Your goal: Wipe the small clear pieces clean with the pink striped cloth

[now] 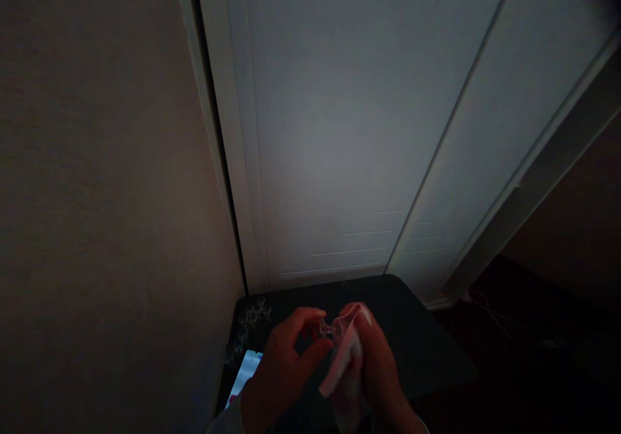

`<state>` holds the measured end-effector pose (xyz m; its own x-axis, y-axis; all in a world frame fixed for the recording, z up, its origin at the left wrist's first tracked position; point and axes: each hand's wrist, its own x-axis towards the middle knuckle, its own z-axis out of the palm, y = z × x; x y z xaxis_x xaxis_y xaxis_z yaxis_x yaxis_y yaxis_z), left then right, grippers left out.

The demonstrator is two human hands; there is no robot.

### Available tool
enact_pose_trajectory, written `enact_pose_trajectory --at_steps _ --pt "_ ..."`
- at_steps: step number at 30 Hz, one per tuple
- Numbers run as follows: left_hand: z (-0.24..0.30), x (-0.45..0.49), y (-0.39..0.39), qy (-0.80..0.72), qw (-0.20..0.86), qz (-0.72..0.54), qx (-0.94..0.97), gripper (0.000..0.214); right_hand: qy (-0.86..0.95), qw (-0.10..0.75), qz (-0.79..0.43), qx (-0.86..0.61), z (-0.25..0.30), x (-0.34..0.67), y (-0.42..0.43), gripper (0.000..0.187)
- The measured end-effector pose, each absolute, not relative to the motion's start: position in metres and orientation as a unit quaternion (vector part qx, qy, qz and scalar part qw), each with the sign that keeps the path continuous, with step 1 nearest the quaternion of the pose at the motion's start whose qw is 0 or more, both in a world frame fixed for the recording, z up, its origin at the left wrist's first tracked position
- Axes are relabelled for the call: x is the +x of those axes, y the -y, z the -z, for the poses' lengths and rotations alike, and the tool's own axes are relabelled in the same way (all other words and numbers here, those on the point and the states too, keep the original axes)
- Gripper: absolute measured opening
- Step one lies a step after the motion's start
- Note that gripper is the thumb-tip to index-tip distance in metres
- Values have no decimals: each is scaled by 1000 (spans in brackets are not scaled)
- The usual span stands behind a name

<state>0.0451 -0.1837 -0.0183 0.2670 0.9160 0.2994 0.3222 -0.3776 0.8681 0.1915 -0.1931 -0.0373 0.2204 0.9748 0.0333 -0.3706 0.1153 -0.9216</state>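
Between thumb and fingers, my left hand grips one end of a small clear piece, glass or plastic; its exact kind is too dark to tell. A pink and white cloth is pinched in my right hand and wraps the other end of that piece. The cloth's lower part hangs down below the fingers. Both hands are close together above a dark table.
Several small clear pieces stand at the table's back left corner. A lit phone screen lies left of my left hand. White panelled doors rise behind the table, a wall on the left. A white cable lies at right.
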Motion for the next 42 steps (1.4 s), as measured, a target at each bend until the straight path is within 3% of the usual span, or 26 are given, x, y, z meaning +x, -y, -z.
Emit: enact_pose_trajectory --at_steps 6,16,34,42 --pt "11 46 180 -422 393 -424 698 23 454 629 -459 -432 37 195 195 29" --pt "7 46 182 -416 374 -432 708 22 497 623 -422 -433 36 196 197 25" --pt "8 46 182 -421 384 -430 700 21 442 632 -472 -427 40 192 196 34" --pt "8 47 182 -422 382 -430 701 16 455 622 -420 -479 36 189 194 40"
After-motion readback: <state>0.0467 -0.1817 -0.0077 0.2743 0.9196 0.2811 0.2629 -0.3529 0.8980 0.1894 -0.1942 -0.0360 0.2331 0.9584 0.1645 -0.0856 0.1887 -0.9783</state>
